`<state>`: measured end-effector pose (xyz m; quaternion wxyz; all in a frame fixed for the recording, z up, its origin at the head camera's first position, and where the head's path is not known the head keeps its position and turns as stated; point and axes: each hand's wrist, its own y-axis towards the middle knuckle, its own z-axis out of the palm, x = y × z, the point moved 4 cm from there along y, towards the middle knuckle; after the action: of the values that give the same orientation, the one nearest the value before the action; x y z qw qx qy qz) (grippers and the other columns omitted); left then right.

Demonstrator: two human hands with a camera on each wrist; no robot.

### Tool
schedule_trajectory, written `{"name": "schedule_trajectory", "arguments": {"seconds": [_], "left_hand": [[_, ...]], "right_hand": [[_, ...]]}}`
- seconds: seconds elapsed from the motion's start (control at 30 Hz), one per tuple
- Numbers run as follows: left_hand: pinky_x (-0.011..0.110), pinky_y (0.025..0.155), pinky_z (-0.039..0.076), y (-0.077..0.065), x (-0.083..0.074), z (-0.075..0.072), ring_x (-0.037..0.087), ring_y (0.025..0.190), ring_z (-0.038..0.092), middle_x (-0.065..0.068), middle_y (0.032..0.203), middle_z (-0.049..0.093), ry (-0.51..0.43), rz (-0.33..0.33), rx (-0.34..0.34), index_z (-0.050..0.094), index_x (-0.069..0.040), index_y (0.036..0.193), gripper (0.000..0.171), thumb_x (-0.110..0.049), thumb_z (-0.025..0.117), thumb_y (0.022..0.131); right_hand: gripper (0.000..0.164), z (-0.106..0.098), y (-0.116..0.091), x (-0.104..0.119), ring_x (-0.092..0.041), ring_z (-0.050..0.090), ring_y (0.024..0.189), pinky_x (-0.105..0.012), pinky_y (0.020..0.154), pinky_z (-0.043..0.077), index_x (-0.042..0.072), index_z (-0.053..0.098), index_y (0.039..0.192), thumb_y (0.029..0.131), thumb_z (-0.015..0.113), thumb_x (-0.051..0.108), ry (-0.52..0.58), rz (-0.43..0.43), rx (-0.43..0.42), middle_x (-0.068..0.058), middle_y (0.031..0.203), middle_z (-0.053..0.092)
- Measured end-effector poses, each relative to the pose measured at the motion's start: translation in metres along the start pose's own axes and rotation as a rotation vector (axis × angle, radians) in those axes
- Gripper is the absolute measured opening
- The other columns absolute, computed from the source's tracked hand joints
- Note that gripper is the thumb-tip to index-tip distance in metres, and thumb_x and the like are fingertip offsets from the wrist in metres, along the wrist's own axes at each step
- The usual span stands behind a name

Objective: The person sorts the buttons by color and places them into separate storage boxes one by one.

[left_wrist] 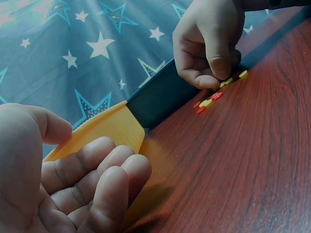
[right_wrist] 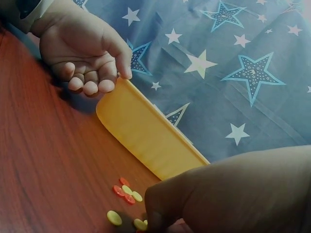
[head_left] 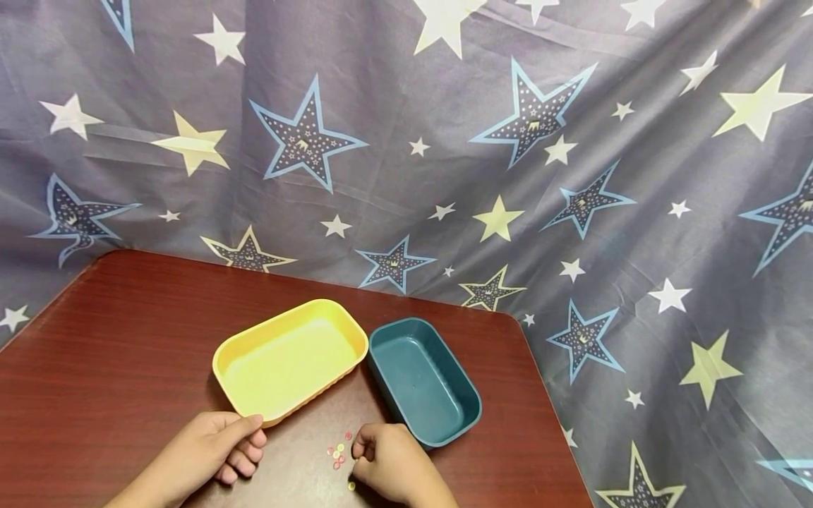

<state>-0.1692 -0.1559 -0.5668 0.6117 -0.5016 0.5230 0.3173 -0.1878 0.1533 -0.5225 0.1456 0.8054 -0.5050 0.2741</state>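
Observation:
My left hand (head_left: 224,446) holds the near corner of the yellow tray (head_left: 236,349) by its rim, thumb on top and the other fingers loosely curled outside. My right hand (head_left: 395,458) is down at the table in front of the blue-green tray (head_left: 424,384), thumb and forefinger pinching at a small yellow button (left_wrist: 222,84). Beside those fingertips lies another yellow button (right_wrist: 114,217). A small cluster of red and yellow buttons (head_left: 337,456) lies between the two hands. The right fingertips are partly hidden in the right wrist view.
Both trays stand side by side on the reddish-brown wooden table (head_left: 127,353), their ends close together. Inside, each tray shows a bare floor. A grey cloth with stars (head_left: 394,190) hangs along the back and right edges of the table.

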Motion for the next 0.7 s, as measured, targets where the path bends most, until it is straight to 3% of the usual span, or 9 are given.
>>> {"name": "schedule_trajectory", "arguments": {"seconds": [0.33,0.7], "left_hand": [[0.030,0.062,0.066,-0.0022,-0.0013,0.0007,0.015,0.076,0.074,0.007,0.094,0.076,-0.004,0.003,-0.001,0.072,0.006,0.110,0.048,-0.038,0.054,0.120],[0.030,0.063,0.066,0.0005,0.0019,-0.0007,0.015,0.076,0.075,0.007,0.094,0.076,-0.002,0.000,0.004,0.073,0.005,0.110,0.049,-0.039,0.054,0.121]], "right_hand": [[0.022,0.0073,0.0007,-0.0027,0.011,0.036,0.055,-0.010,0.052,0.033,0.025,0.067,0.082,0.083,0.080,0.007,-0.029,-0.072,-0.016,0.023,0.062,0.043],[0.018,0.0048,0.0019,-0.0065,0.012,0.046,0.061,-0.009,0.056,0.040,0.026,0.075,0.086,0.085,0.087,0.013,-0.020,-0.101,-0.034,0.022,0.065,0.054]]}}
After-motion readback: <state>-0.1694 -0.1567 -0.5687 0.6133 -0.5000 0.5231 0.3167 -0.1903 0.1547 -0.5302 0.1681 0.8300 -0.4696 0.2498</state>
